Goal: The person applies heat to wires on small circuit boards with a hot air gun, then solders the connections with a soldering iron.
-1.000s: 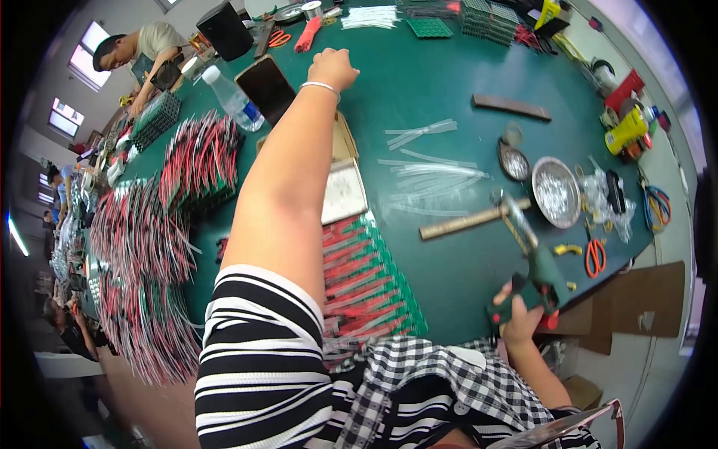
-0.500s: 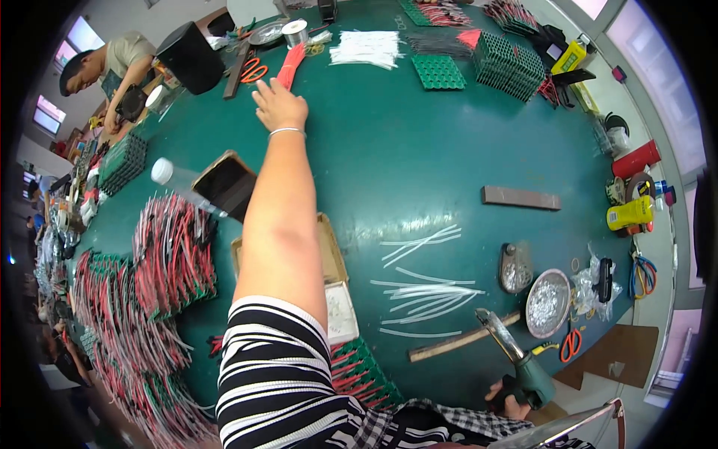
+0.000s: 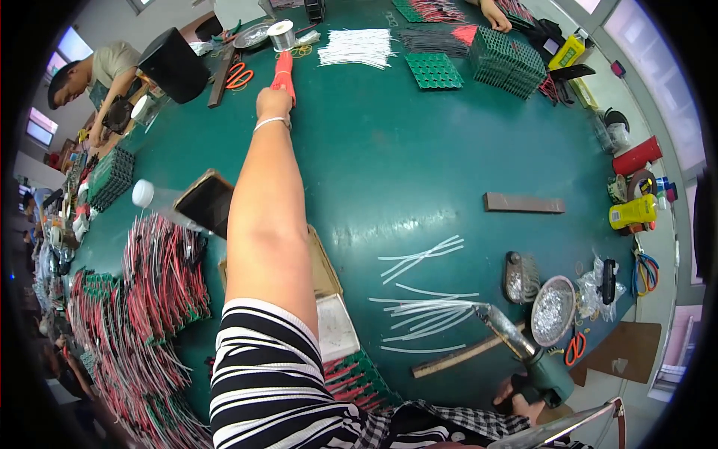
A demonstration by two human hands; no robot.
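My left arm reaches far across the table, and my left hand [image 3: 274,105] is closed around the near end of a bundle of thin red wires [image 3: 283,71]. Low on the right, my right hand [image 3: 523,405] grips the handle of a dark green heat gun [image 3: 550,376], its metal nozzle tilted up and to the left. Pale clear tubes [image 3: 422,309] lie loose in front of that nozzle. Just beyond the red bundle stands a spool of silver wire [image 3: 282,35]. A stack of white wires [image 3: 356,48] lies to its right.
Piles of red and grey wires [image 3: 161,277] fill the left side near a bottle and a phone [image 3: 206,203]. A metal bar [image 3: 523,203], a dish [image 3: 553,310] and orange scissors [image 3: 575,349] lie right. Another person's hand [image 3: 495,15] is beside green trays [image 3: 508,63].
My left hand, open before, has closed on the red wire bundle. The heat gun has shifted slightly right and down. Another person's hand has appeared at the far right.
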